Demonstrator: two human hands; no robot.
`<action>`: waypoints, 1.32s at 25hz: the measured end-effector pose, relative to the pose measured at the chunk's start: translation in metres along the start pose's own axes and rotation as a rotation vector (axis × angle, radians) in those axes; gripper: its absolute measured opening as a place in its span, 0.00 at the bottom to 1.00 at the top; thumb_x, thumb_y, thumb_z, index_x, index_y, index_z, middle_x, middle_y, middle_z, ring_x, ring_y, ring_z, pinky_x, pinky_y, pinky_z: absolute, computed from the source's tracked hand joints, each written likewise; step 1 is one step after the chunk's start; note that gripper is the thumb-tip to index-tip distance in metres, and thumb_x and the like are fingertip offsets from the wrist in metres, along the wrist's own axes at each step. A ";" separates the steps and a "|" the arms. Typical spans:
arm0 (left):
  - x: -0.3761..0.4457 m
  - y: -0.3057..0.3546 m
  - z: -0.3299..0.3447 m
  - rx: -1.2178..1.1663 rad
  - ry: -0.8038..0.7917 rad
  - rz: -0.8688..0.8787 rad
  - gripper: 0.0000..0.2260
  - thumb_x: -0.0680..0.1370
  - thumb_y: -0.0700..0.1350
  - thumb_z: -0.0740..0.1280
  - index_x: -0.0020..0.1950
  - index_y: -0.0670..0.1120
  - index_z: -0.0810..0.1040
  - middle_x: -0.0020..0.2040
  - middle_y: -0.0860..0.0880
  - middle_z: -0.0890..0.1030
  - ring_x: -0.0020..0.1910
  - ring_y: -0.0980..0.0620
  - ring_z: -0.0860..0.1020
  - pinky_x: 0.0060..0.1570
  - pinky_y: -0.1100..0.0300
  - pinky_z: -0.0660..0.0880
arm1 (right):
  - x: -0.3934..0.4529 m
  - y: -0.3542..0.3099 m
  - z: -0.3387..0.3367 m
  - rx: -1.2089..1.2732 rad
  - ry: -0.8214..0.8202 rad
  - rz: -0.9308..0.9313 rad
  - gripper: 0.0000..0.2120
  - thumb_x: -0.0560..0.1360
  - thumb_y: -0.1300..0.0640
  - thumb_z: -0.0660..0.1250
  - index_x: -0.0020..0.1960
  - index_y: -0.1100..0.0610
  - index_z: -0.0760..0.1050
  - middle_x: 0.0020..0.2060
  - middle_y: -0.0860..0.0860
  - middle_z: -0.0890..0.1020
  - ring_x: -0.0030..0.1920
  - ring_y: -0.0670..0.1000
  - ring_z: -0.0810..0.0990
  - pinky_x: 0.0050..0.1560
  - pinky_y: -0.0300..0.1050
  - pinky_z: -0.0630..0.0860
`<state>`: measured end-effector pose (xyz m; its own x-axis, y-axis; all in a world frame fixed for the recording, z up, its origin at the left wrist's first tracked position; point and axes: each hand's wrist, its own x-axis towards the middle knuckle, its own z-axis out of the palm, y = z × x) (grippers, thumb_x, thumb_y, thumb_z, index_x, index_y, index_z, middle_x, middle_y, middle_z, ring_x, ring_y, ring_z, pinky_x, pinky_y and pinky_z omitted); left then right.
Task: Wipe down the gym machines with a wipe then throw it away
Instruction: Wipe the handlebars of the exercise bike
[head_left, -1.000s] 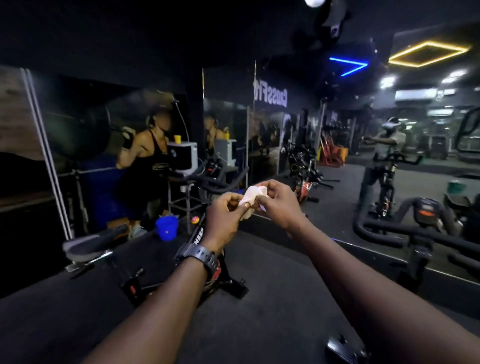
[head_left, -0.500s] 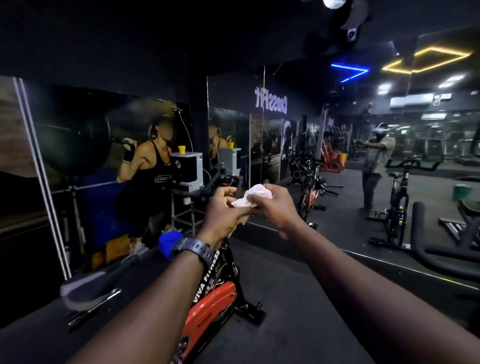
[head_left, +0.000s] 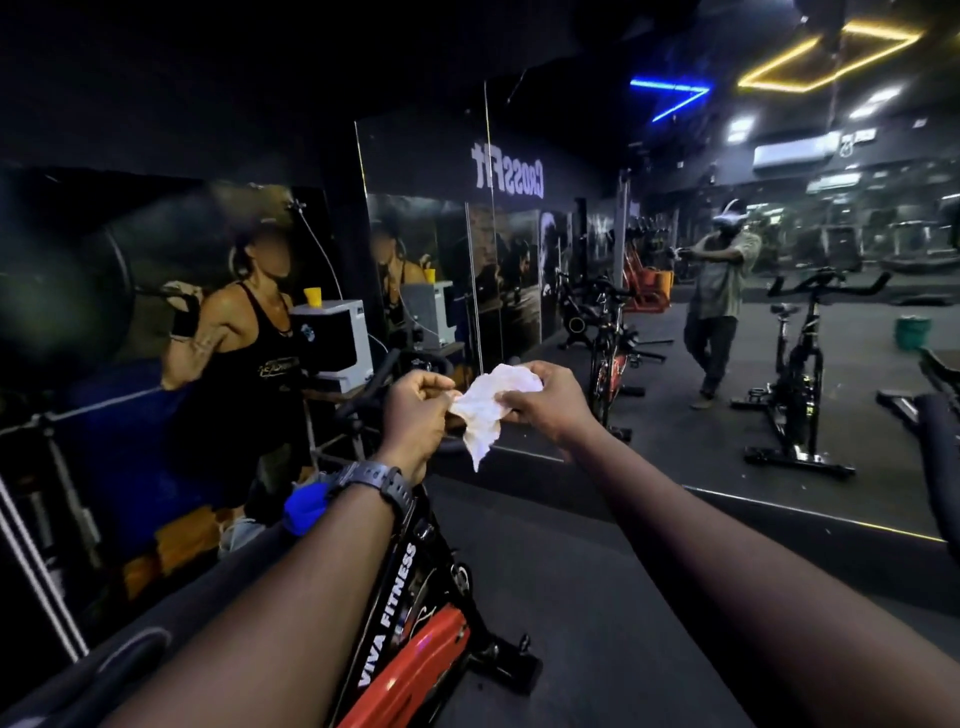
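Gym machines came first: a black and red exercise bike (head_left: 415, 639) lettered VIVA FITNESS stood on the dark floor (head_left: 597, 623) right under the outstretched arms, its saddle (head_left: 119, 660) low at the left. Ahead ran the mirror wall (head_left: 779, 364), and there was the reflected person beside another bike (head_left: 800, 374). Left of that, a poster of a lifter (head_left: 228, 353) covered the wall. Down in scale now: the left hand (head_left: 415, 415), a dark watch (head_left: 374, 480) on its wrist, and the right hand (head_left: 550, 400) were raised side by side at chest height. Between them hung the white wipe (head_left: 488, 410), crumpled, one corner drooping. Both sets of fingers pinched it, left at its left edge, right at its upper right.
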<state>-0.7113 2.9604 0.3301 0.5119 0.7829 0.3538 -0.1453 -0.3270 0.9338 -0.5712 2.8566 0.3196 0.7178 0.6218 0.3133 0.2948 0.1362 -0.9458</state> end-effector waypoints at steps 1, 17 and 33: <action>0.020 -0.015 0.004 0.019 0.014 0.008 0.08 0.76 0.31 0.67 0.43 0.44 0.77 0.47 0.36 0.83 0.43 0.40 0.82 0.43 0.48 0.81 | 0.022 0.012 0.002 -0.024 0.007 0.011 0.18 0.56 0.53 0.75 0.46 0.52 0.81 0.43 0.52 0.86 0.46 0.54 0.86 0.48 0.58 0.83; 0.295 -0.272 0.065 0.269 -0.090 -0.079 0.13 0.75 0.33 0.69 0.39 0.51 0.75 0.38 0.48 0.81 0.42 0.41 0.82 0.46 0.43 0.81 | 0.256 0.208 0.057 -0.235 0.257 0.288 0.16 0.67 0.52 0.78 0.36 0.54 0.71 0.27 0.51 0.79 0.24 0.45 0.74 0.27 0.39 0.70; 0.348 -0.310 0.113 0.530 -0.217 0.039 0.10 0.69 0.33 0.64 0.43 0.46 0.79 0.38 0.53 0.81 0.38 0.55 0.78 0.42 0.58 0.75 | 0.339 0.299 0.049 -1.090 -0.244 -0.952 0.15 0.78 0.48 0.62 0.62 0.50 0.79 0.41 0.48 0.76 0.42 0.52 0.69 0.37 0.47 0.66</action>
<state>-0.3922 3.2741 0.1577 0.6851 0.6562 0.3163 0.2477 -0.6182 0.7460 -0.2703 3.1465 0.1386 -0.1054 0.7599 0.6415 0.9853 -0.0073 0.1706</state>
